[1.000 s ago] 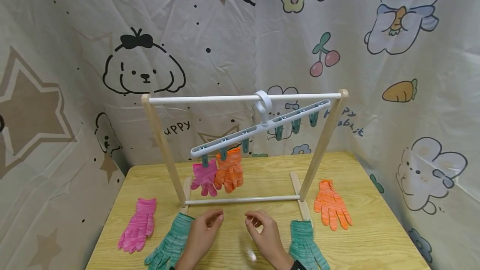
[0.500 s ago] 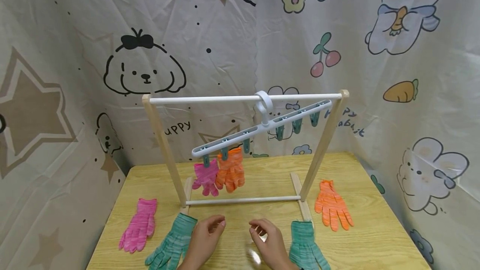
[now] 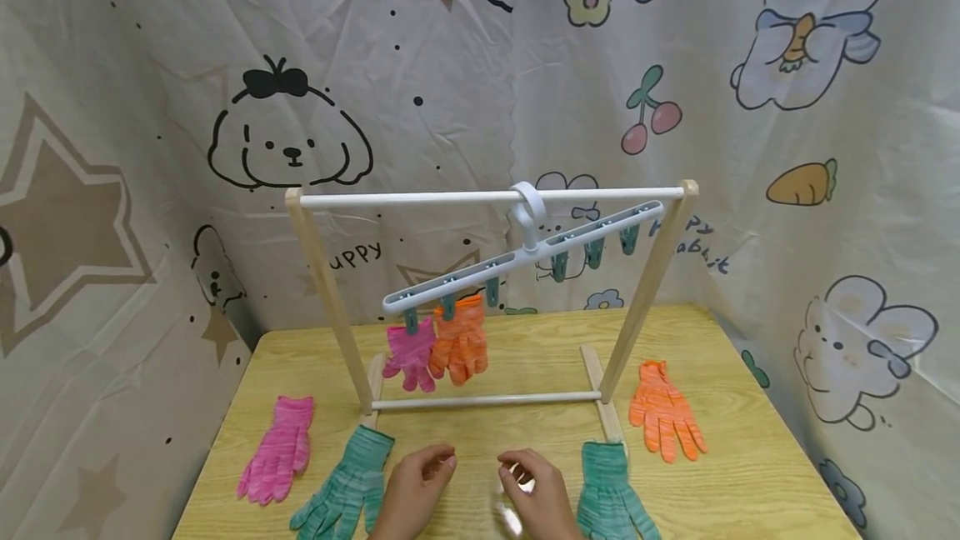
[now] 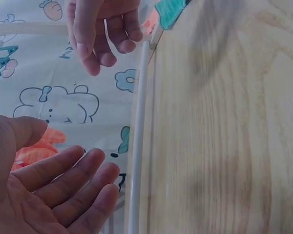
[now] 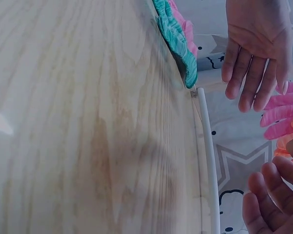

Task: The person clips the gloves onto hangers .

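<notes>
My left hand [image 3: 417,486] and right hand [image 3: 536,490] hover apart over the near part of the table, fingers loosely bent, holding nothing. In the wrist views the left palm [image 4: 58,195] and the right fingers [image 5: 271,195] show relaxed. Close to the left hand lies a green glove [image 3: 347,482]; another green glove [image 3: 609,490] lies right of the right hand. Beyond them, a pink glove [image 3: 410,354] and an orange glove [image 3: 460,344] hang from clips at the left end of a tilted white clip hanger [image 3: 465,275].
A wooden rack [image 3: 327,298] with a white top rod [image 3: 412,200] bears the hanger, whose right-hand clips [image 3: 594,252] hold nothing. On the table [image 3: 525,357] lie a pink glove [image 3: 277,450] at left and an orange glove [image 3: 665,411] at right. Patterned curtain [image 3: 450,48] surrounds the table.
Both hands have drawn back slightly toward the near edge and shifted a little to the right. The gloves on the table and the hanger look unchanged.
</notes>
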`<act>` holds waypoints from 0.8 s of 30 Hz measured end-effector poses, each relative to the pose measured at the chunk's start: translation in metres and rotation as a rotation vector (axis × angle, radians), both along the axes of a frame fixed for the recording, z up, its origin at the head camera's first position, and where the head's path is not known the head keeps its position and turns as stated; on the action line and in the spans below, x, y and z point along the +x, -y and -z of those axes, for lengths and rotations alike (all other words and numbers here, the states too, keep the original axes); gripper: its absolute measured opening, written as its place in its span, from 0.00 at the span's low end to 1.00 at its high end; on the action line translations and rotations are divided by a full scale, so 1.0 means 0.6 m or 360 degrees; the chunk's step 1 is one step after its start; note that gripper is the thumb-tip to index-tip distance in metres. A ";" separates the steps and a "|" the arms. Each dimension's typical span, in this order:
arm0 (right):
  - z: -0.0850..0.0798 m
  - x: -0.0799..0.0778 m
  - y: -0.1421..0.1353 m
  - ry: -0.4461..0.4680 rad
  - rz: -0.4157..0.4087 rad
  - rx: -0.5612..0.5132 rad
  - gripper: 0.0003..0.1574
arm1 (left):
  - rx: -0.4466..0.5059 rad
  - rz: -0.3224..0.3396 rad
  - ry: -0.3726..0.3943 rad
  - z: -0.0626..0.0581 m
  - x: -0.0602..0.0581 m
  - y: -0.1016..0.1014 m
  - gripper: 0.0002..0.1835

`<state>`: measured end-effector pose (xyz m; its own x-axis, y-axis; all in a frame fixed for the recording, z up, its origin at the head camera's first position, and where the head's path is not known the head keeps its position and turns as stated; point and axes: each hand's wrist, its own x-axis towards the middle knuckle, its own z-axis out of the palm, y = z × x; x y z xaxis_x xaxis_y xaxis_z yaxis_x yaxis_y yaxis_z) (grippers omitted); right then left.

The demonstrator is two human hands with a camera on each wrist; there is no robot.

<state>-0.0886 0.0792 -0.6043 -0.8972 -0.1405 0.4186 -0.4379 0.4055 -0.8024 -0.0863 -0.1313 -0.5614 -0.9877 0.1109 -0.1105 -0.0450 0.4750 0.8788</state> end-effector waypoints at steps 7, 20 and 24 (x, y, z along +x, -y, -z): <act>0.007 0.011 -0.001 -0.0035 -0.0046 -0.0020 0.06 | 0.0013 0.0036 0.0072 0.004 0.008 0.001 0.31; 0.029 0.025 0.000 -0.0017 -0.0035 -0.0032 0.05 | 0.0072 0.0113 0.0128 0.026 0.021 0.004 0.31; 0.025 0.031 0.002 -0.0001 -0.0022 -0.0030 0.05 | 0.0092 0.0110 0.0138 0.030 0.021 0.005 0.31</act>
